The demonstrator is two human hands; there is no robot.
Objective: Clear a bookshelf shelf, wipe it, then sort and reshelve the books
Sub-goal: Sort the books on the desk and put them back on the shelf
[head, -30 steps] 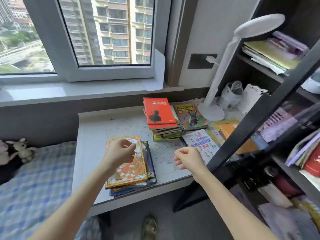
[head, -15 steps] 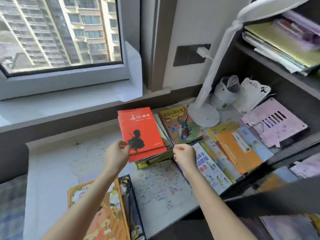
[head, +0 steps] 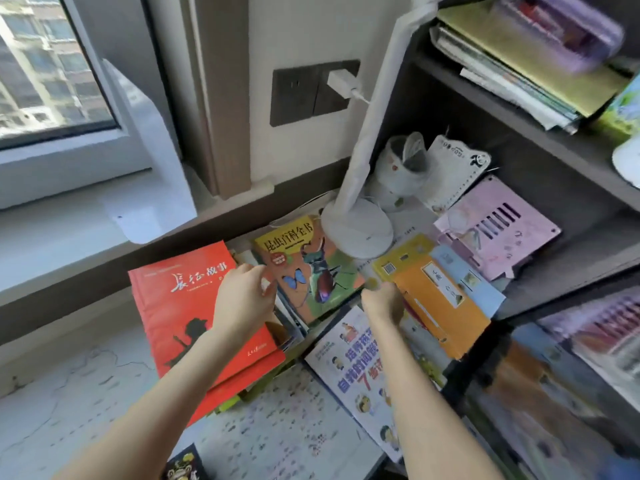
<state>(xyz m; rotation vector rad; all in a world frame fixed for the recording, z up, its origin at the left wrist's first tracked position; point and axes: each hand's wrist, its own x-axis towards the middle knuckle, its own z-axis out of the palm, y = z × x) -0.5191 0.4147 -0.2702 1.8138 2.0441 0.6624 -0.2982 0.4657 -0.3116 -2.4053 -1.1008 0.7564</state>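
Two hands: left hand and right hand. Four book covers show on the worktop: red book at 9 o'clock, insect book at centre, white book at 5 o'clock, dark book at 7 o'clock. At 12 o'clock, one lamp, one cup, one charger.

Red book, orange folder, white lamp

The insect book lies right of the book stack, before the lamp base.
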